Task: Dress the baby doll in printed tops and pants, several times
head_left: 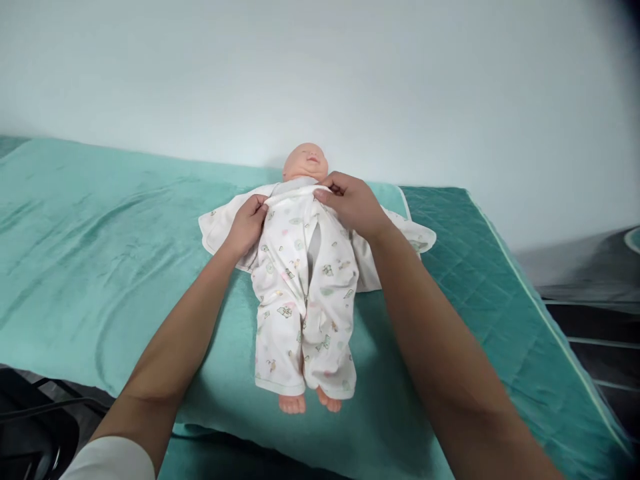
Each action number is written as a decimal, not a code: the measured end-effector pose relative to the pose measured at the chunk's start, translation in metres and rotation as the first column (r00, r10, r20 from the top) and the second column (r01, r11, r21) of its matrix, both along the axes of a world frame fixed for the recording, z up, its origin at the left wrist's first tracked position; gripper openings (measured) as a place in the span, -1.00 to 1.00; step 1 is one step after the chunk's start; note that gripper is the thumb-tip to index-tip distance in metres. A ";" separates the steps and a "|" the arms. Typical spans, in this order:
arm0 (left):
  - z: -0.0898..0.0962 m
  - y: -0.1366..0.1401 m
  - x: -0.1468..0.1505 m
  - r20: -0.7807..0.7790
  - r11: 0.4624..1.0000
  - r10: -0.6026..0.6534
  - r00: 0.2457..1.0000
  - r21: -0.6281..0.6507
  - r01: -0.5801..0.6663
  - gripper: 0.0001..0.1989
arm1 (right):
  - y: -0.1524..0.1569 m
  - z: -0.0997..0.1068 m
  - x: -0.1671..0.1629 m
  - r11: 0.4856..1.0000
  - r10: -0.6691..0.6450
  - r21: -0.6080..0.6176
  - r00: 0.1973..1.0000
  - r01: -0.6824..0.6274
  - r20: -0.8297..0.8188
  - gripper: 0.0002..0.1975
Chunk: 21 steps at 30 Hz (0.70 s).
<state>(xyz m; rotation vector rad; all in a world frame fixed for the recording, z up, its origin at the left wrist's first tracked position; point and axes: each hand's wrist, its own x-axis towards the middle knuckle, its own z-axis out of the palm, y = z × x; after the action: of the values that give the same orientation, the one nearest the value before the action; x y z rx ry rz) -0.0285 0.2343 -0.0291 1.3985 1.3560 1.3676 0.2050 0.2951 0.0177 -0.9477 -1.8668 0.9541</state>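
A baby doll (306,162) lies on its back, head toward the wall and bare feet toward me. White baby pants (285,267) with small printed figures cover its legs and reach up over its chest. My left hand (249,223) pinches the waistband at its left end. At the other end, near the doll's neck, my right hand (350,203) pinches the same waistband. Beneath the doll a matching white baby shirt (217,227) is spread, its sleeves out to both sides. A slit shows grey at the crotch of the pants.
A light green blanket (100,267) lies under the doll, over a darker quilted cover (480,267) on the bed. A white wall (320,73) stands behind. At the lower left are a black object (35,427) and a cable (55,403).
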 end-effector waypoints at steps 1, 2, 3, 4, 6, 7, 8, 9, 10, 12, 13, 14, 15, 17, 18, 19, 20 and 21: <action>-0.001 0.003 0.000 -0.012 1.000 0.026 1.000 0.000 -0.026 -0.87 | 0.005 -0.003 -0.004 0.999 -0.045 -0.023 0.999 0.045 -0.029 -0.59; -0.002 0.006 0.001 -0.028 0.999 0.053 0.998 0.002 -0.053 -0.88 | 0.009 -0.006 -0.006 0.996 -0.086 -0.042 0.995 0.084 -0.057 -0.57; -0.002 0.007 0.001 -0.046 0.997 0.076 0.996 0.009 -0.075 -0.89 | 0.011 -0.009 -0.008 0.992 -0.117 -0.058 0.990 0.113 -0.082 -0.55; -0.003 0.007 0.003 -0.063 0.996 0.093 0.994 0.023 -0.092 -0.90 | 0.012 -0.012 -0.009 0.989 -0.137 -0.074 0.986 0.130 -0.099 -0.55; -0.001 0.005 0.005 -0.100 0.992 0.111 0.989 0.077 -0.104 -0.89 | 0.009 -0.015 -0.009 0.983 -0.160 -0.104 0.980 0.148 -0.116 -0.56; 0.000 0.004 0.006 -0.127 0.989 0.111 0.986 0.117 -0.096 -0.88 | 0.007 -0.016 -0.008 0.981 -0.166 -0.120 0.979 0.152 -0.116 -0.59; 0.003 0.003 0.007 -0.161 0.984 0.105 0.981 0.161 -0.079 -0.87 | 0.005 -0.017 -0.006 0.979 -0.166 -0.138 0.979 0.150 -0.115 -0.62; 0.006 0.003 0.007 -0.202 0.977 0.096 0.975 0.205 -0.054 -0.86 | 0.003 -0.017 -0.005 0.977 -0.164 -0.155 0.980 0.145 -0.113 -0.64; 0.010 0.005 0.007 -0.246 0.970 0.085 0.966 0.241 -0.025 -0.86 | 0.001 -0.018 -0.005 0.976 -0.160 -0.165 0.981 0.141 -0.113 -0.67; 0.018 0.012 0.006 -0.313 0.964 0.038 0.949 0.263 0.049 -0.87 | 0.001 -0.018 -0.004 0.981 -0.152 -0.136 0.983 0.137 -0.106 -0.69; 0.022 0.016 0.005 -0.322 0.965 -0.001 0.947 0.248 0.086 -0.88 | 0.001 -0.018 -0.004 0.986 -0.142 -0.101 0.985 0.132 -0.100 -0.68; 0.026 0.021 0.003 -0.320 0.968 -0.051 0.946 0.219 0.126 -0.88 | 0.002 -0.017 -0.003 0.991 -0.124 -0.062 0.988 0.119 -0.096 -0.67; 0.030 0.026 0.002 -0.309 0.969 -0.106 0.945 0.180 0.168 -0.88 | 0.002 -0.015 -0.002 0.995 -0.095 -0.031 0.992 0.093 -0.088 -0.64; 0.037 0.033 0.001 -0.277 0.965 -0.208 0.938 0.102 0.244 -0.85 | 0.001 -0.010 0.003 1.000 -0.018 -0.011 0.999 0.017 -0.050 -0.60; 0.041 0.036 0.001 -0.267 0.958 -0.251 0.930 0.067 0.278 -0.83 | -0.001 -0.006 0.008 1.000 0.016 -0.019 1.000 -0.016 -0.018 -0.60; 0.045 0.037 0.001 -0.262 0.950 -0.290 0.920 0.036 0.310 -0.81 | -0.002 -0.004 0.013 0.999 0.041 -0.030 0.999 -0.040 0.019 -0.61; 0.048 0.038 0.001 -0.257 0.941 -0.324 0.911 0.011 0.338 -0.78 | -0.004 -0.001 0.019 0.997 0.059 -0.044 0.997 -0.057 0.052 -0.62; 0.051 0.039 0.001 -0.250 0.933 -0.351 0.903 -0.006 0.361 -0.76 | -0.005 0.000 0.025 0.995 0.075 -0.064 0.995 -0.071 0.069 -0.63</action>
<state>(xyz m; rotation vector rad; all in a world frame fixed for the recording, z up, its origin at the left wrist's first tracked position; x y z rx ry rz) -0.0274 0.2734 0.0223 1.7906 1.1517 1.0084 0.2295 0.2904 0.0181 -0.9669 -1.9533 1.0386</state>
